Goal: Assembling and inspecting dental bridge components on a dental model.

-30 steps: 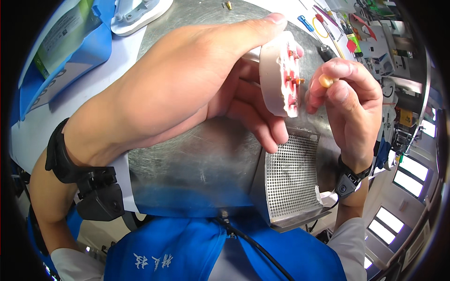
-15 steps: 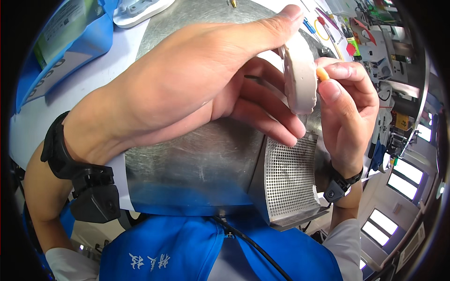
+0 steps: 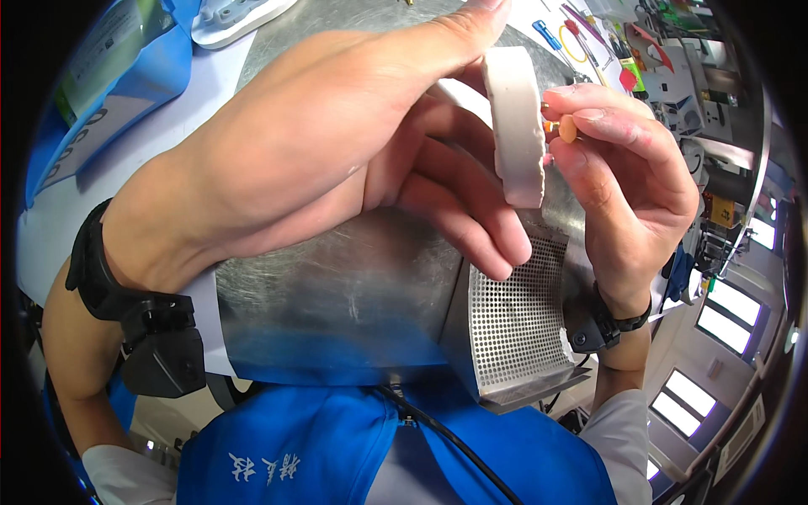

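My left hand [image 3: 337, 151] holds an off-white plaster cast [image 3: 518, 130] edge-on, with the thumb at its upper end and the other fingers curved behind and below it. My right hand [image 3: 631, 185] is close to the cast's right side, its thumb and fingertips pinching a small orange, wax-like piece [image 3: 568, 129]. Between that piece and the cast, small metallic, orange and pink bits show; whether they belong to the cast, I cannot tell. The cast's right face is mostly turned out of view.
Below my hands lies a scratched metal work surface [image 3: 337, 295] with a perforated metal plate [image 3: 518, 316] at its near right. A blue bin [image 3: 126, 109] stands at the far left beside a white moulded part [image 3: 240, 18]. Blue-handled tools [image 3: 547, 35] lie at the far right.
The cast has shifted slightly left and turned a little. The orange piece is now farther from its face, and small bits show in the gap. My right fingers have spread somewhat.
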Demonstrator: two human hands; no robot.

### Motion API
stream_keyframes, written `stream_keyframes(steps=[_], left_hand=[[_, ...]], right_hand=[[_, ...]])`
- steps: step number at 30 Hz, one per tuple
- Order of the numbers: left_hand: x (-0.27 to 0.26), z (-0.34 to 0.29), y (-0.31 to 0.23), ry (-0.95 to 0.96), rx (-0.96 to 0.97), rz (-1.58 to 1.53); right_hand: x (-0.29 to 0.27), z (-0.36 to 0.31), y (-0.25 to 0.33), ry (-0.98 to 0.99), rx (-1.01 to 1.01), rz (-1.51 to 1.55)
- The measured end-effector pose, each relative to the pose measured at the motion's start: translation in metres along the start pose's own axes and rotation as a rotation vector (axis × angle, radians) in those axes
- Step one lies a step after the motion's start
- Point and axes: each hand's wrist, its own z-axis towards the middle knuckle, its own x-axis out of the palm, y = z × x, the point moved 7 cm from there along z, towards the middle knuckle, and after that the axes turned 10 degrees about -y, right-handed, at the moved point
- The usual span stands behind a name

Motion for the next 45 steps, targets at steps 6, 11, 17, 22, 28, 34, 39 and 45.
stream_keyframes(steps=[6,11,17,22,28,34,39,45], left_hand=[[0.002,0.003,0.002,-0.002,0.003,-0.011],[0.005,0.006,0.005,-0.003,0.006,-0.017],[-0.001,0.006,0.003,0.001,0.005,-0.026],[0.000,0.007,0.002,0.005,0.004,-0.035],[-0.001,0.006,0.003,0.004,0.007,-0.035],[0.002,0.014,0.004,0.005,0.006,-0.020],[0.002,0.017,0.006,-0.327,0.252,0.173],[0.009,0.004,0.007,-0.381,0.352,0.515]], right_hand=[[0.004,0.003,0.002,-0.026,-0.066,0.022],[0.007,0.004,0.006,-0.014,-0.024,0.017],[0.009,0.004,0.010,0.000,-0.086,-0.105],[0.010,0.005,0.017,0.007,-0.129,-0.197],[0.007,0.004,0.017,0.025,-0.160,-0.201],[-0.001,-0.005,0.000,-0.192,0.278,0.117],[-0.009,-0.007,-0.008,-0.168,0.237,0.073],[-0.008,-0.007,-0.007,-0.162,0.212,0.109]])
